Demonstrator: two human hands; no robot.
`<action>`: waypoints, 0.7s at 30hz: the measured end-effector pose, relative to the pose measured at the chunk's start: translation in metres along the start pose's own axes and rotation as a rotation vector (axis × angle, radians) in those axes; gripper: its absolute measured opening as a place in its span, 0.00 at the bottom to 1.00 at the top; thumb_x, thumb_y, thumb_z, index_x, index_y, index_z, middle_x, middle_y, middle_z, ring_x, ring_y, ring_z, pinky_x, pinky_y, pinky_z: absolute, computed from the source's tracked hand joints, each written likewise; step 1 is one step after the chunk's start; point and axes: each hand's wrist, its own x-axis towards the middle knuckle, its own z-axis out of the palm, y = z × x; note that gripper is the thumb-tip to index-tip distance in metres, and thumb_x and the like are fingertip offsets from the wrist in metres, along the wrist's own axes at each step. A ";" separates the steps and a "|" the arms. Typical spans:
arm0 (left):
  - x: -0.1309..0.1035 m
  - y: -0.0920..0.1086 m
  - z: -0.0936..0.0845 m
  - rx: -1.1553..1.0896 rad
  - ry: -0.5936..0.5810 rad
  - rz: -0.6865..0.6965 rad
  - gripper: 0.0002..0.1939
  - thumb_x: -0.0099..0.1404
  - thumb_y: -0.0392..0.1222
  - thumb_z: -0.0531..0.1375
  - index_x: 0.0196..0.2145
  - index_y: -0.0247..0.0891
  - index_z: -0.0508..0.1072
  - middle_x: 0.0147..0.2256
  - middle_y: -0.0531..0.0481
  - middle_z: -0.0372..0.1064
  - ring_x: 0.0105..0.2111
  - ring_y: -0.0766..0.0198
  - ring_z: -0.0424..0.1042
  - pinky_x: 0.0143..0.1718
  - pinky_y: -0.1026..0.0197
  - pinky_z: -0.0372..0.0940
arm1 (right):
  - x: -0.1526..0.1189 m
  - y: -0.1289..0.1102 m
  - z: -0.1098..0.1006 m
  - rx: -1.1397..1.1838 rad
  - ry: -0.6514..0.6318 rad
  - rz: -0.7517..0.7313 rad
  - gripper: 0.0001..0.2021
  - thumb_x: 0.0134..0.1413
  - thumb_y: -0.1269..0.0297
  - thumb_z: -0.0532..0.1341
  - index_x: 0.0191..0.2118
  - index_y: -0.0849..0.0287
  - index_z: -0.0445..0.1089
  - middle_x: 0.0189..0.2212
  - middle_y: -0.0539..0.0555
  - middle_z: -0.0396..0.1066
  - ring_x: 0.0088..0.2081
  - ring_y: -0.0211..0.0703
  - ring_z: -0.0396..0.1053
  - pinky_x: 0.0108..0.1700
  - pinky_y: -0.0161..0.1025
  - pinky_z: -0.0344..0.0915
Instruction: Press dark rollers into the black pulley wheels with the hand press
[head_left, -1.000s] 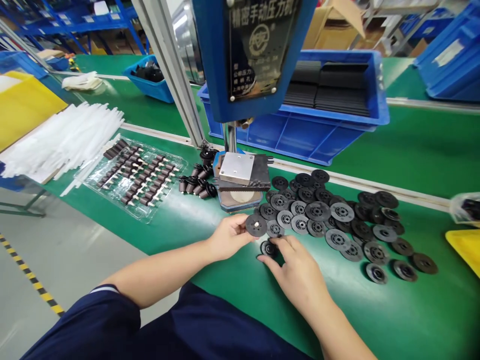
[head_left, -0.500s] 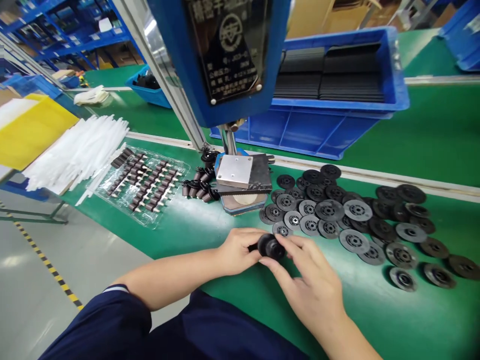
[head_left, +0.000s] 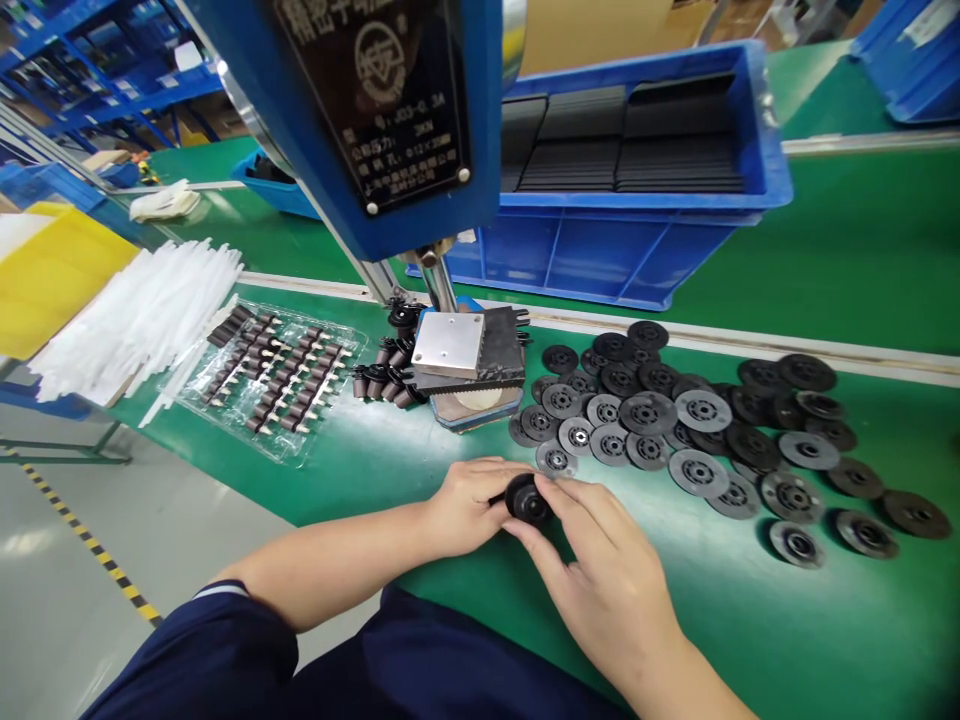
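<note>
Both hands hold one small black disc (head_left: 529, 500) just above the green tabletop (head_left: 750, 620); the left hand (head_left: 469, 505) pinches one side, the right hand (head_left: 600, 570) the other; it could slip and roll into the pile of discs (head_left: 675, 430) nearby.

Left hand (head_left: 469, 503) and right hand (head_left: 600, 575): bare, no gloves, rings or watch visible. Forearms bare. Short dark navy sleeve (head_left: 217, 640) on left arm at 7 o'clock, thin pale stripe along cuff edge. Dark navy garment (head_left: 420, 670) fills 6 o'clock, plain, no markings visible.
</note>
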 end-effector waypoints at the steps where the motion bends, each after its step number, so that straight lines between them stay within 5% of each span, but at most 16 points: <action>1: 0.000 0.000 0.000 0.006 -0.007 0.006 0.15 0.64 0.34 0.59 0.49 0.37 0.74 0.46 0.42 0.76 0.46 0.57 0.75 0.49 0.53 0.69 | 0.000 0.000 0.001 0.001 0.003 -0.001 0.20 0.56 0.67 0.65 0.53 0.63 0.64 0.43 0.60 0.68 0.44 0.46 0.67 0.46 0.46 0.70; 21: 0.000 0.002 -0.001 0.018 -0.057 -0.015 0.13 0.66 0.36 0.57 0.47 0.37 0.75 0.44 0.42 0.77 0.43 0.57 0.76 0.47 0.54 0.70 | -0.006 -0.004 0.008 0.038 0.019 0.038 0.18 0.59 0.68 0.62 0.54 0.61 0.64 0.42 0.59 0.70 0.42 0.46 0.69 0.45 0.46 0.71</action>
